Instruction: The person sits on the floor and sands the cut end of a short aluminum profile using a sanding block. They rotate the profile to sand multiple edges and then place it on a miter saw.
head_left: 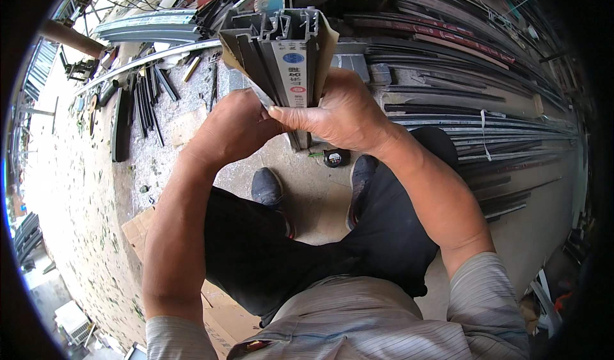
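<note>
Our left hand (238, 126) and right hand (344, 112) grip an upright grey profile bundle (267, 67) ahead of our shoes (267, 186); its white label (293, 73) bears dark lettering, a blue oval, a red circle.

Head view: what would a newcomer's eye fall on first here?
Probably the bundle of grey metal bars at the top centre, with the right hand gripping it and the left hand curled at its left side. Next, perhaps the black tape measure on the floor, between the two dark shoes. Then the many long bars lying across the right side.
</note>
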Demonstrator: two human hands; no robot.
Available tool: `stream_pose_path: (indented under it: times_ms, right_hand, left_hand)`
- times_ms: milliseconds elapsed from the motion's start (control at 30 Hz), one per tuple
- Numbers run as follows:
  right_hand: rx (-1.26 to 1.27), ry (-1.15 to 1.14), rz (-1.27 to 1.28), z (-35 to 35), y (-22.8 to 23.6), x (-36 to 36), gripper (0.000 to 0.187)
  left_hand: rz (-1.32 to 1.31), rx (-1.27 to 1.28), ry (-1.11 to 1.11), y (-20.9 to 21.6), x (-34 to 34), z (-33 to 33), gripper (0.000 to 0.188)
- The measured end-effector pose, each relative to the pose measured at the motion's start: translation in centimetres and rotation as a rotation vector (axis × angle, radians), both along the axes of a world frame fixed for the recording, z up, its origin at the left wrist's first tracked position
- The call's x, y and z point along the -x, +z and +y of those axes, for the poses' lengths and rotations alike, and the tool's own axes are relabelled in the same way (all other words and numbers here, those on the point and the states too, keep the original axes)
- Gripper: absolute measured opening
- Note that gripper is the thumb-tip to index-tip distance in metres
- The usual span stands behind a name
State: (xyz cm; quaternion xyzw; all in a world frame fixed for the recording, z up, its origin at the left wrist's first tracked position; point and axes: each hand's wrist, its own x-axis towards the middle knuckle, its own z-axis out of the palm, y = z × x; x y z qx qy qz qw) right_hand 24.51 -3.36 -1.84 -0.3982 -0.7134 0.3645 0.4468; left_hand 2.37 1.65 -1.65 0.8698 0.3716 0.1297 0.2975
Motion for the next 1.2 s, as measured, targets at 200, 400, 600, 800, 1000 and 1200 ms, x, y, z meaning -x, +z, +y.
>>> stream_pose_path:
  times_ms: [200, 400, 600, 800, 1000, 1200]
  right_hand:
    - [-0.082, -0.074, -0.12, 0.1, -0.3, -0.6, 0.031]
    - [-0.142, -0.072, -0.099, 0.2, -0.3, -0.5, 0.032]
    - [-0.031, -0.009, -0.024, 0.0, 0.4, -0.5, 0.032]
    - [0.056, -0.01, -0.076, 0.0, 0.3, -0.2, 0.031]
    - [0.002, 0.002, -0.061, 0.0, 0.1, 0.0, 0.034]
    - [0.015, 0.021, 0.014, 0.1, -0.1, -0.1, 0.034]
  left_hand:
    - [-0.015, -0.047, 0.047, 0.7, -0.9, -0.5, 0.027]
    - [-0.001, -0.058, 0.032, 0.6, -0.6, -0.4, 0.027]
    - [0.036, 0.042, 0.078, 1.5, -0.5, -0.7, 0.03]
    - [0.02, 0.036, 0.04, 0.5, 0.1, 0.0, 0.036]
    - [-0.045, -0.042, -0.002, 0.6, 0.3, -0.2, 0.036]
    - [-0.016, 0.012, 0.03, 1.1, 0.0, -0.3, 0.034]
